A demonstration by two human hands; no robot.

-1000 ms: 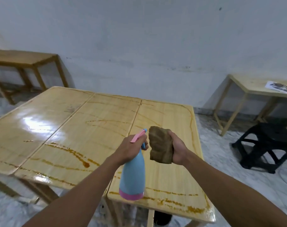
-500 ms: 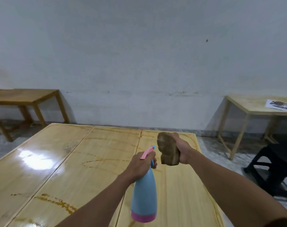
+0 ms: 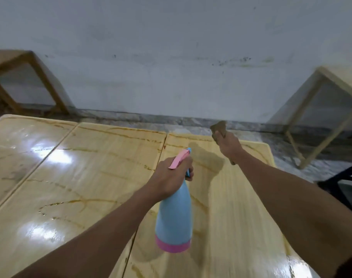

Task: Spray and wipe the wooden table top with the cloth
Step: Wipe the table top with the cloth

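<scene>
The glossy wooden table top [image 3: 74, 177] fills the lower view, with brown streaks across its boards. My left hand [image 3: 172, 178] grips the neck of a light blue spray bottle [image 3: 174, 219] with a pink base and pink trigger, held above the middle of the table. My right hand [image 3: 228, 145] is stretched toward the far right corner of the table, closed on a crumpled brown cloth [image 3: 218, 127]. Whether the cloth touches the wood I cannot tell. A dull patch shows on the board just left of that hand.
A grey-white wall stands behind the table. A darker wooden table [image 3: 14, 63] is at the back left, a pale wooden table [image 3: 331, 81] at the back right. A black stool [image 3: 343, 187] sits on the floor at the right edge.
My right hand with the cloth has reached forward and right, away from the bottle, to the table's far right corner. The view has tilted down and closer to the table.
</scene>
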